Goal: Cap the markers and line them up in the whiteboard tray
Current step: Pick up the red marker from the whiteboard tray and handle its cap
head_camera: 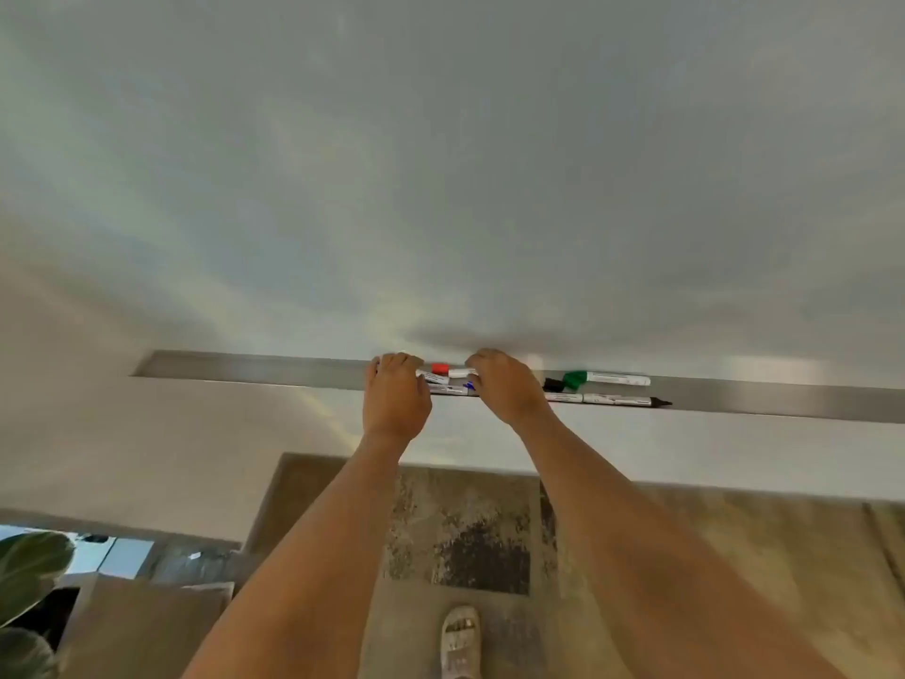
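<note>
Hands are both up at the whiteboard tray (274,369), a long metal ledge running under the whiteboard (440,164). The left hand (394,394) sits with fingers curled down over the ends of a small cluster of markers (448,382); the right hand (507,384), at three o'clock of it, curls over the other ends. Whether either hand truly pinches a marker I cannot tell, since the fingertips are hidden behind the knuckles. Between the two hands a red cap (440,368) shows at the back of the tray, next to a white barrel, and a blue tip (470,386) pokes out nearer the front edge. Out at three o'clock from the right hand lie a green-capped marker (609,378), a loose black cap (553,384), and an uncapped black marker (622,400) along the front lip, its tip pointing to three o'clock. A sandalled foot (460,639) stands on the patterned rug (485,546) at six o'clock.
</note>
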